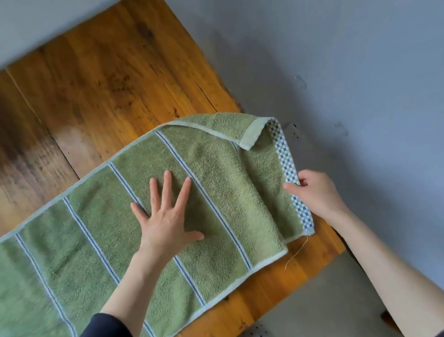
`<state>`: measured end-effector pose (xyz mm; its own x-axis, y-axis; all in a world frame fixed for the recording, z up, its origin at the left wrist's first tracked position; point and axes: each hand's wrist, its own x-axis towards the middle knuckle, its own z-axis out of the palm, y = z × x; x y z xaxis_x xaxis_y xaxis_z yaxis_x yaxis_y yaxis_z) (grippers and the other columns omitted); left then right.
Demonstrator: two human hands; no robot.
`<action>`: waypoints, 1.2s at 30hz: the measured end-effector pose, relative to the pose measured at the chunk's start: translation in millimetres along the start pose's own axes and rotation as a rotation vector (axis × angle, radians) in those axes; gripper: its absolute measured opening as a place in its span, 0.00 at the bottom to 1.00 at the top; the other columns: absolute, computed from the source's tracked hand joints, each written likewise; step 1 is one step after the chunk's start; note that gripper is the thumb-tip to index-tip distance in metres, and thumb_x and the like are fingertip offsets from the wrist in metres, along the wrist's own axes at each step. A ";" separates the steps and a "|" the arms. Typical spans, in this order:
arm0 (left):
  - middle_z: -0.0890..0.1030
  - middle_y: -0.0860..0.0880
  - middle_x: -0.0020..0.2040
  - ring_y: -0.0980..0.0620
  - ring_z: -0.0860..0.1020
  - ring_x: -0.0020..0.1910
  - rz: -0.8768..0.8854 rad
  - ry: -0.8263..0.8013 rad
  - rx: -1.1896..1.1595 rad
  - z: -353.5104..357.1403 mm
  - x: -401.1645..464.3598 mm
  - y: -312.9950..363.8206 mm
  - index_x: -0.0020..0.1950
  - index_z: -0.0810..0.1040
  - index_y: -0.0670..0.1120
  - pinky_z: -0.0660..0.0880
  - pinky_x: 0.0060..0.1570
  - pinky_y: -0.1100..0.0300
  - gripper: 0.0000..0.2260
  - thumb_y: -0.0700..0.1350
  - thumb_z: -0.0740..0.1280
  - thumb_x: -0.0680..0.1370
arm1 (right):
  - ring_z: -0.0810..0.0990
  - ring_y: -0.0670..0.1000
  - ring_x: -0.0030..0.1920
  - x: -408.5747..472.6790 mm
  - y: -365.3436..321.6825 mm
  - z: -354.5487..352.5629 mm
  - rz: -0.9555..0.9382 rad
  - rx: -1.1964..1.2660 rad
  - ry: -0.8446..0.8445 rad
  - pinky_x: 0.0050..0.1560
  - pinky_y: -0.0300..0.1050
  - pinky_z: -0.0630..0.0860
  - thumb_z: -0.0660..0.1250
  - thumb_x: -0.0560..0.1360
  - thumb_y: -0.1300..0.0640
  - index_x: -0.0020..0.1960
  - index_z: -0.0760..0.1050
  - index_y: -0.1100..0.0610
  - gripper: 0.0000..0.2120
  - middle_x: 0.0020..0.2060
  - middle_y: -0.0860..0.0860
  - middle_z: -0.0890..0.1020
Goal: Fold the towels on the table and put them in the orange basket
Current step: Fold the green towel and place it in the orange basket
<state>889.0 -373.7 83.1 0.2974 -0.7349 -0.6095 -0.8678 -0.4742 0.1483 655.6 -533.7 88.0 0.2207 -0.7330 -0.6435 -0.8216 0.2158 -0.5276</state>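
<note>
Right hand (314, 194) pinches the towel's (104, 246) checked end at the table's (84, 88) right edge; left hand (166, 219) lies flat mid-towel, whose length stretches away leftward.

a green towel (127, 243) with blue-white stripes lies long across the wooden worktop (100, 80). the left hand (169, 221) presses flat on it with spread fingers (167, 183). the right hand (316, 195) pinches the checkered end border (287, 163), lifted and folded over. the far corner is turned back.
</note>
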 end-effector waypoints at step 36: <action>0.81 0.42 0.48 0.45 0.77 0.42 0.231 0.581 -0.358 -75.1 65.7 75.3 0.57 0.77 0.39 0.76 0.46 0.51 0.09 0.40 0.62 0.79 | 0.79 0.43 0.42 -60.2 -2.5 -21.0 -0.139 0.223 0.037 0.43 0.34 0.73 0.69 0.74 0.58 0.42 0.77 0.48 0.05 0.41 0.44 0.81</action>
<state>873.1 -494.1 112.7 0.3717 -0.9277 -0.0340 -0.7802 -0.3320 0.5301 633.3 -503.7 139.6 0.3006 -0.7877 -0.5377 -0.6477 0.2453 -0.7214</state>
